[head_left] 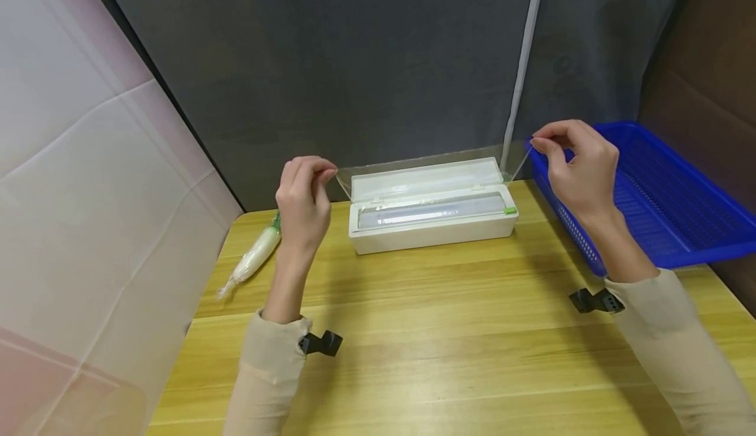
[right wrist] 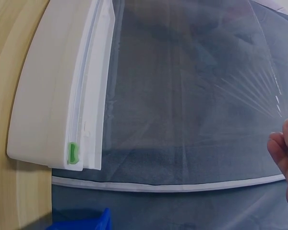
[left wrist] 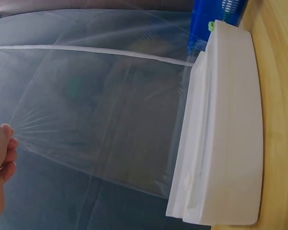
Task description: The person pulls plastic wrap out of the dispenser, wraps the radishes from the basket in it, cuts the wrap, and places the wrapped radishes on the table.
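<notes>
A sheet of clear plastic wrap (left wrist: 101, 105) stretches up from a white cling film dispenser box (head_left: 434, 236) on the wooden table. My left hand (head_left: 304, 203) pinches one upper corner of the film, level with the box's left end. The opposite corner is pinched between thumb and forefinger of my right hand (head_left: 581, 167), higher up and beyond the box's right end. Creases fan out from both pinched corners in the wrist views. The dispenser's lid (head_left: 428, 178) is raised and leans back. A green slider (right wrist: 73, 153) sits at the box's right end.
On the left of the table lies a white radish (head_left: 256, 255) wrapped in film, its green top partly behind my left hand. A blue plastic basket (head_left: 703, 255) stands at the right. Dark grey fabric (head_left: 354, 62) hangs behind the table, with a white panel (head_left: 106, 193) along the left.
</notes>
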Demonstrator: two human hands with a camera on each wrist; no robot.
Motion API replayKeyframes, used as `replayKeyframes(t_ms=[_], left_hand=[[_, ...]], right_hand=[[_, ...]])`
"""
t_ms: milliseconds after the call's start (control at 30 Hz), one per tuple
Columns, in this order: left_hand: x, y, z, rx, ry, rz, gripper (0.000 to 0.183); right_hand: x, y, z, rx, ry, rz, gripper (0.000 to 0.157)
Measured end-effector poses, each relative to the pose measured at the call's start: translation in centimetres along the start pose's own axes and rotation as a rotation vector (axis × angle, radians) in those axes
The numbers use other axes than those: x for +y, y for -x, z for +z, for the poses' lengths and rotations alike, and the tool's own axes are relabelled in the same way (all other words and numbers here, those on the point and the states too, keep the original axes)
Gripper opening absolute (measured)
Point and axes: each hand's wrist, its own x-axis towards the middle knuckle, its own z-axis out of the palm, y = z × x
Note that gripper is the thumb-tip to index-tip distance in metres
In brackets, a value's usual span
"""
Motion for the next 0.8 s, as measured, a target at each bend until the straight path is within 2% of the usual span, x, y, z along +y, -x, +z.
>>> replayKeyframes(t_ms=[467,800], left_hand=[[0.5,1.0,-0.9,-0.018,0.073,0.044,0.01],[0.5,2.0,-1.9,-0.078,0.11,0.086,0.008]], right_hand=[[-0.1,1.2,-1.1,-0.02,-0.007,-0.072,0.007],[-0.2,2.7,-1.6,-0.022,-0.031,-0.058,0.007]])
